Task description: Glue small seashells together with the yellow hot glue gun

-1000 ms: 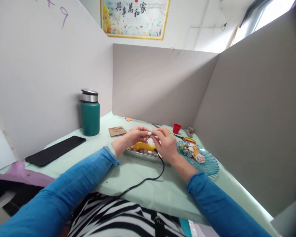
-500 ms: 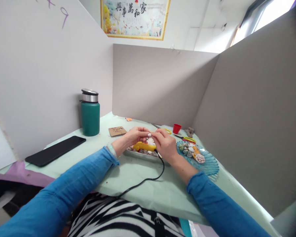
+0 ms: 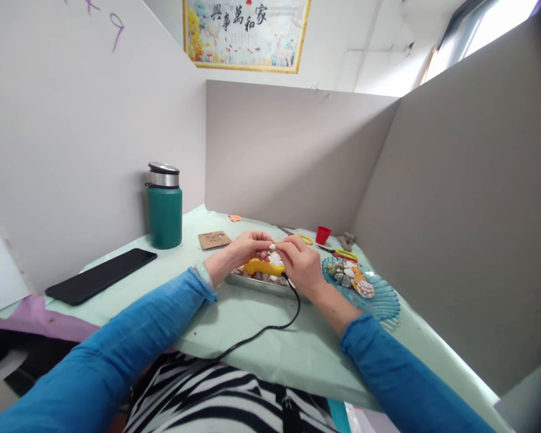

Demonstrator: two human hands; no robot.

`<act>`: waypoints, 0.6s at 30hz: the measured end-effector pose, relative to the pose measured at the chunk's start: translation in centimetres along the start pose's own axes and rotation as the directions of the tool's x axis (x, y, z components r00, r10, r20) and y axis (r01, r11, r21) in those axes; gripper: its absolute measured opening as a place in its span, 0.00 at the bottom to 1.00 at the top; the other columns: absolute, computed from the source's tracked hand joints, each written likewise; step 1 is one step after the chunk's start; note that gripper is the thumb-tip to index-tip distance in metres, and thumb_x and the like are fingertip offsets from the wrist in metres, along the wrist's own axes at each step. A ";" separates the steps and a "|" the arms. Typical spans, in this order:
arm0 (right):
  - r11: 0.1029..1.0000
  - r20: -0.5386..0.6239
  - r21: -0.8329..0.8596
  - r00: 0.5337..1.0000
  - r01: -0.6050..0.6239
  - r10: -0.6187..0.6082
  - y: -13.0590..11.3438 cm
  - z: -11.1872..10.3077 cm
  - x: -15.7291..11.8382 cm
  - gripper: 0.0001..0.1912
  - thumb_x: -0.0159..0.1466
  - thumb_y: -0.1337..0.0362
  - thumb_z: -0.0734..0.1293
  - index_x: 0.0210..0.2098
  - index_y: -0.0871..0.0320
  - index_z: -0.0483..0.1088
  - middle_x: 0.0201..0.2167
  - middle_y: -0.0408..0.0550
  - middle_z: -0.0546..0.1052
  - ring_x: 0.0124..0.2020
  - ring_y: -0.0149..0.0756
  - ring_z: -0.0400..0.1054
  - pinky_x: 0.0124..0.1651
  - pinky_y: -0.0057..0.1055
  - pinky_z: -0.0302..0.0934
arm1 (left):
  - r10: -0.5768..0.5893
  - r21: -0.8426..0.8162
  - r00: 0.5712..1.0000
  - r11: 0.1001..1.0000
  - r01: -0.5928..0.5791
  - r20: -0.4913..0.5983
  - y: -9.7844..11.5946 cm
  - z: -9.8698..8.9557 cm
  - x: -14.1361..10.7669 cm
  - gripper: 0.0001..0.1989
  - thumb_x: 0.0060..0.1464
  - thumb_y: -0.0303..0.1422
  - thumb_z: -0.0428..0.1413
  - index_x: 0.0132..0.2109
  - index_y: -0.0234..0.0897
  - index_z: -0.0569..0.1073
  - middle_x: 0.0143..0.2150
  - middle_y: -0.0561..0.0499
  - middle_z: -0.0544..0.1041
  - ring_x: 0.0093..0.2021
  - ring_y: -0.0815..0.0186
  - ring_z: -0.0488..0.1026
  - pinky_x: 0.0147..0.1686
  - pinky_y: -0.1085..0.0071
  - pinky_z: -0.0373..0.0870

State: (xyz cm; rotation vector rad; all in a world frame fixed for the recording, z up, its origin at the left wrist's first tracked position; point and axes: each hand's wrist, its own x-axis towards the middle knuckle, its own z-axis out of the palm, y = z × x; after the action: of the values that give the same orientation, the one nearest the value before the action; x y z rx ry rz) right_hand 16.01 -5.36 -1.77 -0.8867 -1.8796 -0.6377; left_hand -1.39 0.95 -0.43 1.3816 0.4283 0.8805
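Between the fingertips of both hands is a small white piece (image 3: 273, 247), too small to name for certain. My left hand (image 3: 249, 248) pinches it from the left, and my right hand (image 3: 300, 260) pinches it from the right. Just beneath them a yellow glue gun (image 3: 262, 267), with a black cord (image 3: 270, 328) running toward my lap, rests across a metal tray (image 3: 270, 287). White and brown bits, perhaps shells, fill the tray, partly hidden by my hands.
A blue glass plate (image 3: 385, 299) of shells lies right of my right hand. Behind it are yellow-handled scissors (image 3: 345, 254) and a red cup (image 3: 323, 234). Leftward are a cardboard piece (image 3: 213, 239), a green bottle (image 3: 165, 216) and a black phone (image 3: 103, 275). Grey panels (image 3: 293, 150) enclose the table.
Almost nothing differs. Both hands keep their pinch on the small white piece, with the fingers barely shifted.
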 end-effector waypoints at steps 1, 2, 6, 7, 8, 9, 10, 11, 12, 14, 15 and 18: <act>1.000 -0.003 0.001 1.000 0.000 0.000 0.0 0.0 0.0 0.10 0.66 0.65 0.60 0.38 0.55 0.73 0.38 0.48 0.74 0.35 0.31 0.69 0.37 0.25 0.61 | 0.003 0.000 1.000 1.000 -0.003 -0.002 0.0 0.0 0.0 0.13 0.41 0.29 0.65 0.35 0.30 0.71 0.21 0.54 0.71 0.21 0.73 0.69 0.26 0.75 0.65; 1.000 -0.004 0.004 1.000 0.001 -0.001 0.0 0.0 0.0 0.10 0.66 0.64 0.60 0.38 0.55 0.73 0.38 0.48 0.74 0.35 0.31 0.69 0.37 0.25 0.61 | 0.006 0.001 1.000 1.000 -0.006 -0.003 0.0 0.0 0.0 0.13 0.41 0.29 0.66 0.35 0.30 0.71 0.20 0.54 0.71 0.21 0.73 0.69 0.26 0.75 0.65; 1.000 -0.015 0.007 1.000 0.000 0.001 0.0 0.1 0.0 0.10 0.66 0.64 0.59 0.38 0.55 0.73 0.37 0.49 0.74 0.35 0.31 0.69 0.37 0.26 0.62 | 0.014 0.002 1.000 1.000 -0.014 -0.004 0.1 0.2 0.0 0.14 0.41 0.29 0.66 0.34 0.29 0.72 0.20 0.55 0.70 0.21 0.74 0.68 0.26 0.75 0.65; 1.000 -0.017 0.006 1.000 -0.002 0.002 0.0 0.1 0.0 0.10 0.66 0.63 0.59 0.38 0.55 0.73 0.38 0.49 0.74 0.35 0.31 0.69 0.37 0.26 0.62 | 0.014 0.000 1.000 1.000 -0.014 -0.004 0.1 0.2 -0.1 0.14 0.40 0.29 0.66 0.34 0.29 0.72 0.20 0.55 0.70 0.21 0.74 0.68 0.26 0.75 0.65; 1.000 -0.018 0.005 1.000 -0.004 0.004 0.0 0.1 0.0 0.10 0.66 0.63 0.59 0.38 0.55 0.73 0.38 0.49 0.74 0.35 0.31 0.69 0.37 0.26 0.62 | 0.014 -0.003 1.000 1.000 -0.014 -0.003 0.2 0.2 -0.1 0.14 0.40 0.29 0.66 0.34 0.29 0.71 0.20 0.55 0.71 0.21 0.74 0.68 0.26 0.75 0.65; 1.000 -0.018 0.005 1.000 -0.005 0.005 0.0 0.1 0.0 0.10 0.66 0.63 0.60 0.38 0.55 0.73 0.37 0.49 0.74 0.35 0.31 0.69 0.36 0.26 0.62 | 0.013 -0.006 1.000 1.000 -0.013 -0.001 0.2 0.3 -0.1 0.14 0.40 0.30 0.66 0.34 0.29 0.71 0.20 0.55 0.71 0.21 0.74 0.68 0.26 0.75 0.65; 1.000 -0.019 0.006 1.000 -0.006 0.006 0.0 0.1 0.0 0.10 0.66 0.63 0.60 0.37 0.55 0.72 0.37 0.49 0.74 0.35 0.31 0.69 0.36 0.26 0.62 | 0.014 -0.007 1.000 1.000 -0.014 0.000 0.2 0.3 -0.1 0.14 0.40 0.30 0.66 0.34 0.29 0.71 0.20 0.55 0.71 0.20 0.74 0.68 0.26 0.75 0.65; 1.000 -0.020 0.006 1.000 -0.006 0.006 0.0 0.1 0.0 0.09 0.66 0.63 0.60 0.37 0.55 0.72 0.37 0.48 0.74 0.35 0.31 0.69 0.36 0.26 0.62 | 0.014 -0.008 1.000 1.000 -0.014 0.000 0.3 0.3 -0.1 0.14 0.40 0.30 0.66 0.34 0.29 0.71 0.20 0.55 0.71 0.20 0.74 0.68 0.26 0.75 0.65; 1.000 -0.021 0.005 1.000 -0.006 0.006 0.0 0.1 0.0 0.09 0.66 0.64 0.60 0.37 0.55 0.72 0.37 0.49 0.74 0.35 0.31 0.69 0.36 0.26 0.61 | 0.014 -0.008 1.000 1.000 -0.014 -0.001 0.3 0.4 -0.2 0.14 0.40 0.30 0.66 0.34 0.29 0.71 0.20 0.55 0.71 0.20 0.74 0.68 0.25 0.75 0.65; 1.000 -0.023 0.003 1.000 -0.007 0.007 0.0 0.1 0.0 0.09 0.66 0.64 0.60 0.37 0.56 0.72 0.38 0.49 0.74 0.34 0.31 0.69 0.36 0.26 0.61 | 0.013 -0.008 1.000 1.000 -0.013 -0.003 0.3 0.4 -0.2 0.14 0.40 0.30 0.66 0.34 0.29 0.71 0.20 0.55 0.71 0.20 0.74 0.67 0.25 0.75 0.65; 1.000 -0.021 0.004 1.000 -0.008 0.008 0.0 0.1 0.0 0.09 0.66 0.64 0.60 0.37 0.56 0.72 0.38 0.49 0.74 0.34 0.31 0.69 0.36 0.26 0.61 | 0.013 -0.009 1.000 1.000 -0.013 -0.003 0.3 0.4 -0.2 0.14 0.40 0.30 0.66 0.33 0.29 0.71 0.20 0.55 0.71 0.20 0.74 0.67 0.25 0.75 0.65; 1.000 -0.013 0.009 1.000 -0.011 0.011 -0.1 0.1 0.0 0.09 0.66 0.64 0.60 0.37 0.56 0.72 0.37 0.49 0.74 0.34 0.31 0.69 0.36 0.25 0.61 | 0.014 -0.009 1.000 1.000 -0.014 -0.002 0.3 0.4 -0.1 0.14 0.40 0.30 0.66 0.33 0.29 0.71 0.20 0.55 0.71 0.20 0.74 0.68 0.25 0.75 0.65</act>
State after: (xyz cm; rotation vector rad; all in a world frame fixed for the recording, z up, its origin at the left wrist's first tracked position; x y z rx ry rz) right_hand 15.87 -5.30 -1.80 -0.8851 -1.8630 -0.6268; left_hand -1.24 0.55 -0.14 1.3770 0.4163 0.8944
